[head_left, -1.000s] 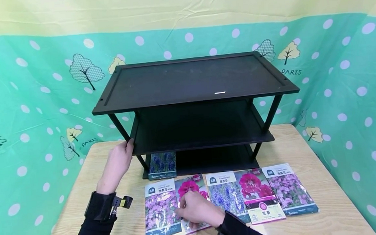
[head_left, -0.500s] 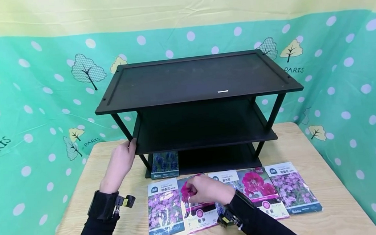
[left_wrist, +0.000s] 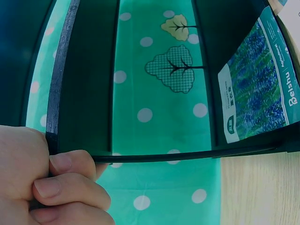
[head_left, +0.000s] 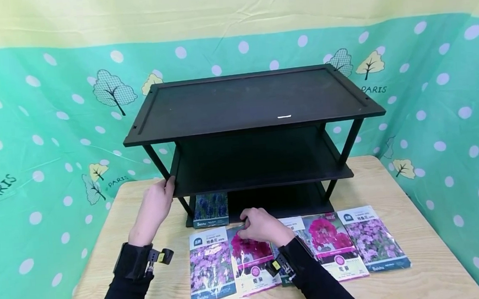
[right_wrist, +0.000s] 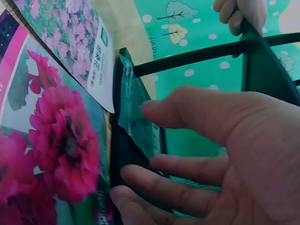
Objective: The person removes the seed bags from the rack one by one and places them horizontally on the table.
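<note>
At the shelf's left side, my left hand grips the front corner of the middle board on the black three-tier shelf. The left wrist view shows those fingers curled round the board's edge. Over the top edge of the pink-flower seed packet is my right hand. Its fingers are loosely bent, with a gap between thumb and fingertips in the right wrist view; whether a fingertip touches the packet I cannot tell. On the bottom board, at the left, lies a blue-flower seed packet.
Left of the pink packet lies a lilac-flower packet. To the right are a partly hidden lavender packet, a second pink packet and another lilac packet. A patterned cloth surrounds the wooden table at back and sides.
My right hand has moved forward over the pink packet, from its lower part to its top edge, uncovering the lower print. The left hand keeps its grip on the shelf.
</note>
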The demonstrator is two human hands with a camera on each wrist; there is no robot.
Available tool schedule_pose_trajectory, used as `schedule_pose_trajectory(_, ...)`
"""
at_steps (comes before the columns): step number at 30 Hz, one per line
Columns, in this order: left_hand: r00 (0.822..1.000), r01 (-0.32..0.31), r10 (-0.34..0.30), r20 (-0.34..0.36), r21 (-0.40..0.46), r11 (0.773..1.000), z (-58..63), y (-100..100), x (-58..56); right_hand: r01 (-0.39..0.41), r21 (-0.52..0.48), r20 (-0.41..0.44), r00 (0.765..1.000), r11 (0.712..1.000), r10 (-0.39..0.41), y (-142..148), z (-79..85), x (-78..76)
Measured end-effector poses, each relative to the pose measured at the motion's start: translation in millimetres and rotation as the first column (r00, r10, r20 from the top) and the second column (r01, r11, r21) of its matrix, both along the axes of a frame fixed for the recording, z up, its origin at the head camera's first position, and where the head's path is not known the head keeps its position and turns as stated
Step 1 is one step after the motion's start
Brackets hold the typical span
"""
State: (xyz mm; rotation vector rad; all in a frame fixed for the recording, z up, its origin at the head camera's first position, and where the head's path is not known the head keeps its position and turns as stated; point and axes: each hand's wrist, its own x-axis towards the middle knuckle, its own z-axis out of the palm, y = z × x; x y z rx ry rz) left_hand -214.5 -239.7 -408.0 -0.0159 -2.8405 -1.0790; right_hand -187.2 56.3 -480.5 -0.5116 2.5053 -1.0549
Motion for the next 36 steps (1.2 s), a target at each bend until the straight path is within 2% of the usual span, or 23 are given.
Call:
schedule_pose_trajectory(4,1.000,-0.003,0.003,0.002,0.004,1.000,-0.2,0,0.3,0.101,-0.012,0.036,0.994,0.995,-0.100,-6,-7.3,-3.4)
schedule_pose_trajectory(7,1.000,-0.005,0.005,0.005,0.008,1.000,-0.7,0,0.3,0.167,0.000,0.017,0.986,0.986,-0.167,-12,-12.1,-6.9)
schedule_pose_trajectory(12,1.000,-0.007,0.007,0.014,0.006,1.000,-1.5,-1,0.5,0.233,-0.006,0.028,0.972,0.972,-0.233,-21,-20.2,-11.9)
schedule_pose_trajectory(21,1.000,-0.006,0.006,-0.007,-0.014,1.000,-0.9,1,1.0,0.279,-0.053,0.029,0.960,0.959,-0.278,-33,-28.5,-13.7)
schedule_pose_trajectory(26,1.000,-0.015,0.015,-0.003,-0.016,1.000,-0.7,1,1.3,0.299,-0.069,0.060,0.953,0.952,-0.296,-40,-31.7,-17.7)
schedule_pose_trajectory(36,1.000,-0.021,0.021,0.012,-0.007,1.000,0.0,1,1.1,0.342,-0.062,0.030,0.940,0.938,-0.341,-52,-36.1,-25.4)
